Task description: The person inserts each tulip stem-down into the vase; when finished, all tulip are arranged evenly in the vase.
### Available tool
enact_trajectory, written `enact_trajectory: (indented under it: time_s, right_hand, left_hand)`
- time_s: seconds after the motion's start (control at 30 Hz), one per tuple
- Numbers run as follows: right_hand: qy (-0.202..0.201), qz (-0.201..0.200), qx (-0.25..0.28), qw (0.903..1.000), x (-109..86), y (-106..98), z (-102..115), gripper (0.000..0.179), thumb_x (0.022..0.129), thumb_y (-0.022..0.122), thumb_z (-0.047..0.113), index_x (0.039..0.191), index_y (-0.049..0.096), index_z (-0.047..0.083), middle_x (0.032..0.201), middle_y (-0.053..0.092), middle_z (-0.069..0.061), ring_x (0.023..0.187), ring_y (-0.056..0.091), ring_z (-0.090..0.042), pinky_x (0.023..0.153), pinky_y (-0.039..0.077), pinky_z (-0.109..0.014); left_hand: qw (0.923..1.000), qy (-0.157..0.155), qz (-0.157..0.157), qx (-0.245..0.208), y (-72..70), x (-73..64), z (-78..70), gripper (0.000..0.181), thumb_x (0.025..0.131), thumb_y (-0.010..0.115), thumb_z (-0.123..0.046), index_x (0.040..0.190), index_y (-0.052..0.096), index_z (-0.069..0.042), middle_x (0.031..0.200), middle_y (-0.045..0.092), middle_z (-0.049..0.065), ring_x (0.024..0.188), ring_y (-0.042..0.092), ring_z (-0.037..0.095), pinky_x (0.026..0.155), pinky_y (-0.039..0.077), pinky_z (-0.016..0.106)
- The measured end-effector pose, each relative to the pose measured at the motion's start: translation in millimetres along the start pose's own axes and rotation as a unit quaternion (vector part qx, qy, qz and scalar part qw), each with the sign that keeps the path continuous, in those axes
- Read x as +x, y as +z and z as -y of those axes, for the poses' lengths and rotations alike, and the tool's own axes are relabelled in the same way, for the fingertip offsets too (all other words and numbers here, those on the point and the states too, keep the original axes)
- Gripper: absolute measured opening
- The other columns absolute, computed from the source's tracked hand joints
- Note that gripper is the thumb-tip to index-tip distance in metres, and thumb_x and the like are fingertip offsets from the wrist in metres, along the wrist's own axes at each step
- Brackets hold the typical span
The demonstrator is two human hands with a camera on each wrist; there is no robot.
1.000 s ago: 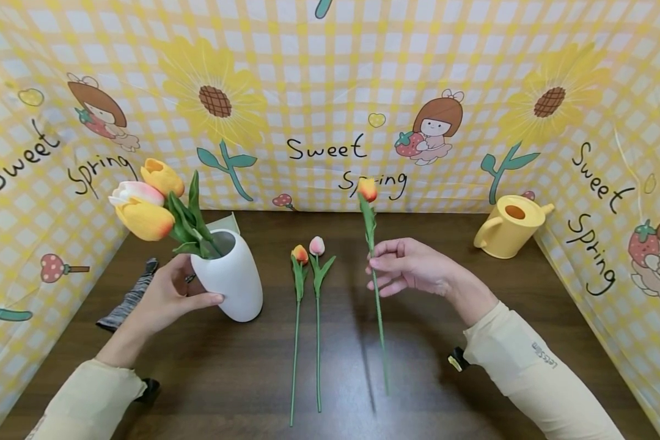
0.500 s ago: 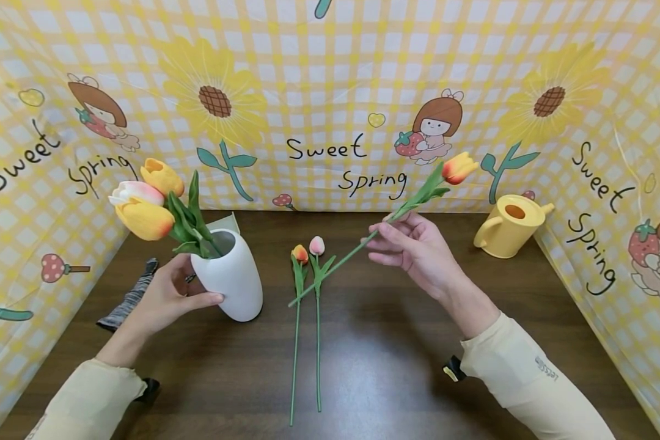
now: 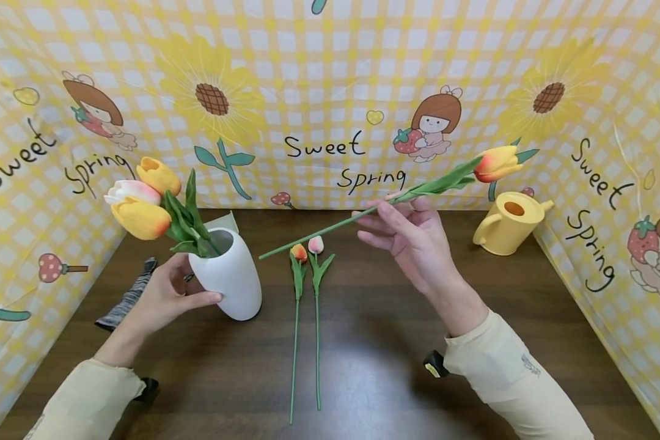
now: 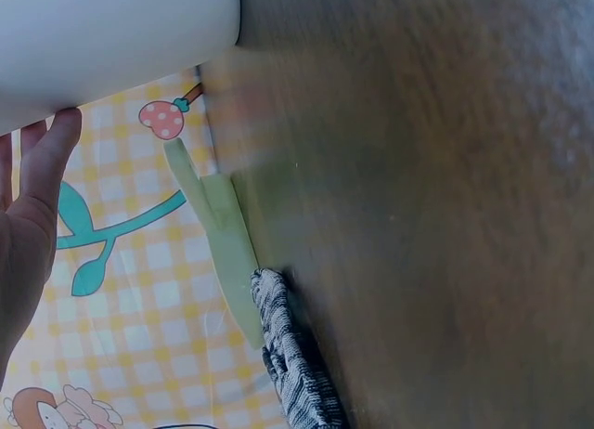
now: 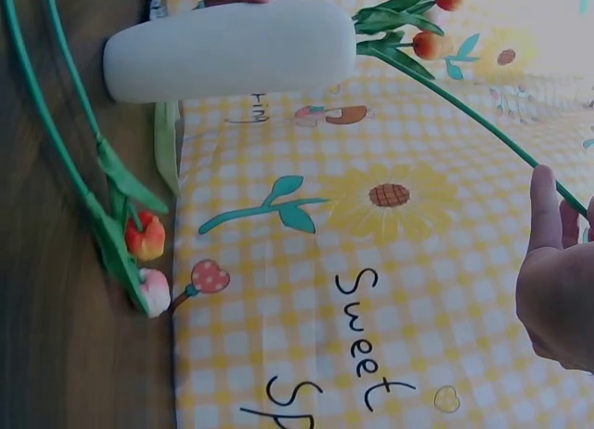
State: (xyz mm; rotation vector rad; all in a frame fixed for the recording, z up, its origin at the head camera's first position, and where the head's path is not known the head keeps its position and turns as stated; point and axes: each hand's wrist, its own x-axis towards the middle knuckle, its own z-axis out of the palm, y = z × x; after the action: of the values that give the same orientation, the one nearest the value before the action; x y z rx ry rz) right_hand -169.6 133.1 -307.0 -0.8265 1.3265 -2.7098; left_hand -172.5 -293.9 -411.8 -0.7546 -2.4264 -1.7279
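My left hand (image 3: 165, 296) holds the white vase (image 3: 225, 281) by its left side, thumb on the front, other fingers mostly hidden behind it. Yellow and pinkish-white artificial tulips (image 3: 143, 217) lean left out of its mouth. My right hand (image 3: 412, 238) pinches an orange-yellow tulip (image 3: 497, 164) just below its leaves, in the air. Its bloom points right, and the bare stem (image 3: 319, 232) slopes down left toward the vase, apart from it in the head view. Between the hands, an orange tulip (image 3: 298, 269) and a pink one (image 3: 316, 263) lie side by side on the table.
A yellow watering can (image 3: 508, 223) stands at the back right. Left of the vase lies a grey knitted item (image 3: 132, 296), with a pale green object (image 4: 223, 215) behind the vase. Checked fabric walls (image 3: 319, 79) enclose the table's back and sides.
My right hand has turned its tulip from upright to nearly level, bloom to the right and stem end to the left, and has risen slightly. The left hand and vase have stayed put.
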Motion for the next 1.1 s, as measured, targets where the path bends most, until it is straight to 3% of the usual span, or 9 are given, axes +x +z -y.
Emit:
enact_trajectory:
  time_s: [0.37, 0.6, 0.93, 1.1]
  right_hand:
    - [-0.014, 0.042, 0.025, 0.9987, 11.9, 17.9, -9.0, 0.010, 0.096, 0.070, 0.006, 0.105, 0.073, 0.006, 0.106, 0.074, -0.012, 0.097, 0.074, -0.028, 0.084, 0.060, -0.050]
    - [-0.017, 0.027, 0.021, 0.9993, 19.0, 25.9, -11.1, 0.009, 0.094, 0.073, 0.010, 0.103, 0.072, 0.007, 0.106, 0.074, -0.012, 0.096, 0.074, -0.028, 0.084, 0.060, -0.048]
    - [-0.016, 0.047, -0.027, 0.9984, 39.5, 43.9, -3.0, 0.010, 0.093, 0.075, 0.008, 0.102, 0.073, 0.004, 0.103, 0.075, -0.013, 0.096, 0.074, -0.029, 0.084, 0.059, -0.050]
    - [-0.025, 0.060, -0.050, 0.9966, 47.6, 50.6, -5.9, 0.012, 0.096, 0.066, -0.001, 0.103, 0.073, 0.006, 0.102, 0.075, -0.011, 0.097, 0.074, -0.030, 0.086, 0.057, -0.055]
  left_hand:
    - [0.9999, -0.006, -0.003, -0.013, 5.8, -3.8, 3.8, 0.080, 0.073, 0.081, 0.019, 0.143, 0.046, -0.002, 0.122, 0.062, 0.012, 0.108, 0.065, 0.015, 0.083, 0.059, 0.029]
    - [0.9999, -0.005, -0.004, -0.008, 3.7, -5.5, 1.5, 0.080, 0.073, 0.081, 0.019, 0.142, 0.046, -0.001, 0.120, 0.063, 0.013, 0.106, 0.066, 0.015, 0.081, 0.060, 0.030]
    - [1.0000, -0.006, -0.003, 0.005, 0.3, -2.5, -1.6, 0.080, 0.073, 0.081, 0.018, 0.143, 0.046, -0.002, 0.123, 0.062, 0.012, 0.109, 0.065, 0.014, 0.084, 0.059, 0.028]
    - [0.9999, -0.010, -0.001, 0.008, 0.6, -0.9, -1.2, 0.080, 0.074, 0.082, 0.017, 0.143, 0.046, -0.003, 0.124, 0.062, 0.012, 0.109, 0.065, 0.014, 0.084, 0.059, 0.029]
